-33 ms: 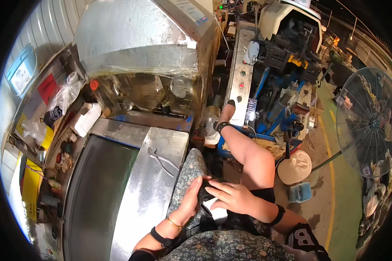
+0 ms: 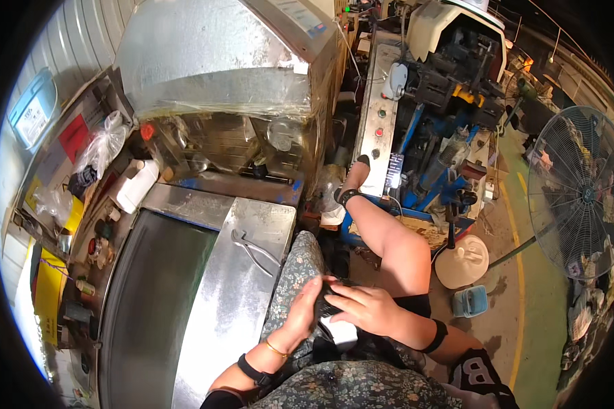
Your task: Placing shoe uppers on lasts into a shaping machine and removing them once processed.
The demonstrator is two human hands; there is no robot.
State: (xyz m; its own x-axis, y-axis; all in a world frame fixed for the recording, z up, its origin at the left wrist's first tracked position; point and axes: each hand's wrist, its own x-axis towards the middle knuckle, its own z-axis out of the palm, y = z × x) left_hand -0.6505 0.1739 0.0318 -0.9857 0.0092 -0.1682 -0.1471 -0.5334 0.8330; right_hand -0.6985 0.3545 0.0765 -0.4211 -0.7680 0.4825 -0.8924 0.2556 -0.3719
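Above the floral cloth on my lap, both hands meet around a dark, black item [image 2: 326, 308] whose kind I cannot make out. My left hand [image 2: 301, 315] grips its left side, thumb upward. My right hand [image 2: 361, 308] lies over it from the right, fingers bent across the top and partly hiding it. Just below the right fingers shows a white piece [image 2: 342, 334]; whether it belongs to the black item I cannot tell. Metal pliers [image 2: 243, 241] with curved handles lie on the shiny metal plate [image 2: 218, 320], left of my hands.
Left of the plate runs a dark conveyor belt [image 2: 160, 300] below a large metal hood [image 2: 215, 61]. A blue-framed machine [image 2: 423, 157] with push buttons stands ahead right. Beyond my right arm are a cream container [image 2: 462, 262], a blue tub [image 2: 471, 301] and a big fan [image 2: 580, 194].
My right hand has shifted very slightly to the right and down over the black item. Otherwise the scene looks the same, pliers included.
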